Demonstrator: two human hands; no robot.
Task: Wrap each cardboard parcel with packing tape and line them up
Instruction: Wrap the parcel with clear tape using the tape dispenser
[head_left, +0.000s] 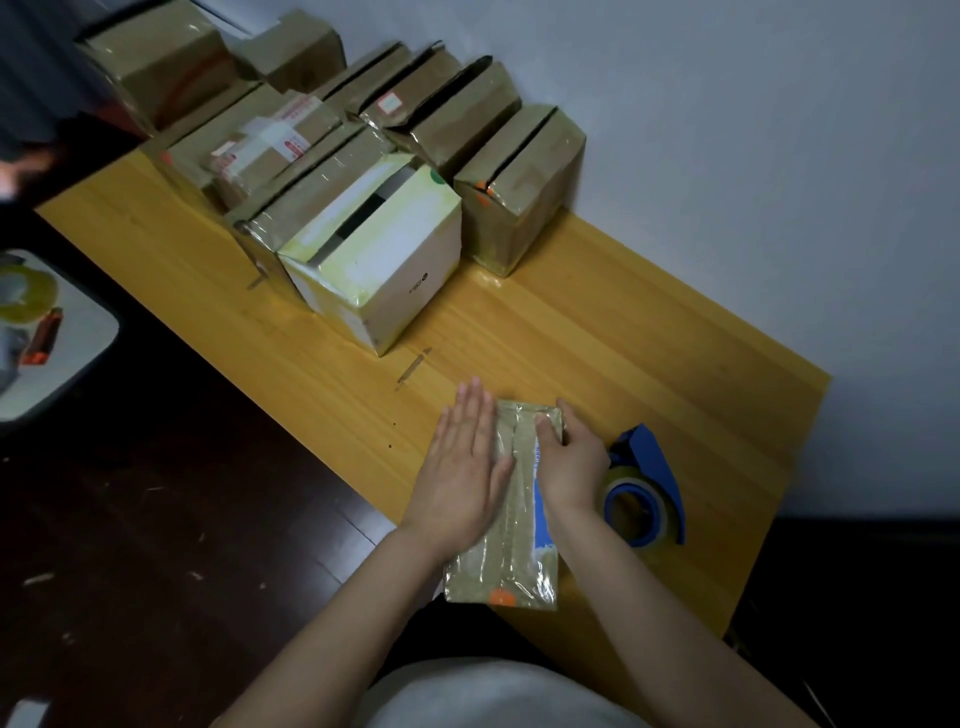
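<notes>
A small brown cardboard parcel (511, 545) covered in shiny clear tape lies flat at the near edge of the yellow wooden table (597, 343). My left hand (465, 467) lies flat on its left half, fingers straight. My right hand (569, 462) holds the parcel's far right corner, thumb on top and fingers curled over the side. A blue tape dispenser (649, 486) with a roll of clear tape rests on the table just right of my right hand. Several taped parcels (514, 176) stand in rows at the far end of the table.
A white and yellow box (379, 260) stands at the front of the rows, its top slit open. A white wall (727, 130) runs along the table's right side. To the left, a grey tray (78, 358) holds tape rolls and an orange tool. The floor is dark wood.
</notes>
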